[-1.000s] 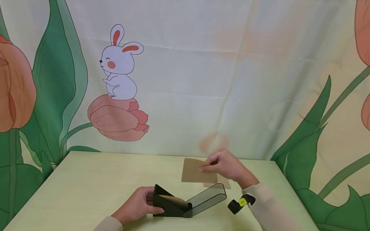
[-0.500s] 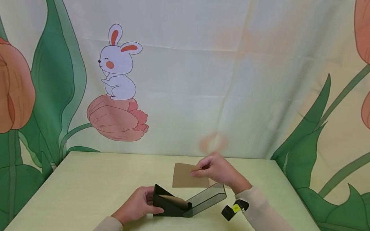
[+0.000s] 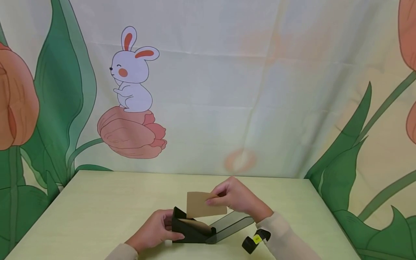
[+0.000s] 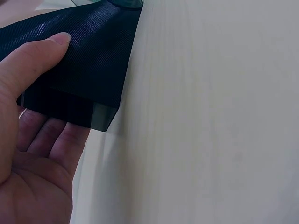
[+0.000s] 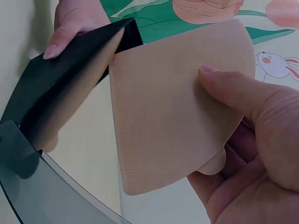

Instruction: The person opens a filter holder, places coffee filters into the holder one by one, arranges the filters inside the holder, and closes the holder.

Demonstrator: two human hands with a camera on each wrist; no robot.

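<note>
My right hand (image 3: 235,196) pinches a brown paper coffee filter (image 5: 173,112) between thumb and fingers. In the right wrist view it shows a crimped seam along one side and a small rounded tab at its edge. In the head view the filter's lower left corner overlaps the back of a black filter holder box (image 3: 190,234). My left hand (image 3: 155,231) grips the box at its left end, thumb on the ribbed front (image 4: 88,56) and fingers behind. The box's clear smoky lid (image 3: 232,227) is swung out to the right. More brown filter paper (image 5: 88,91) lies inside the box.
A pale wood-grain table (image 3: 107,198) lies under both hands. Behind it hangs a cloth backdrop (image 3: 208,90) printed with a rabbit and tulips. A black strap device with a yellow label (image 3: 256,239) is on my right wrist.
My right hand has brought the coffee filter left and toward me, from beyond the lid to the back of the box. My left hand and the box have stayed in place.
</note>
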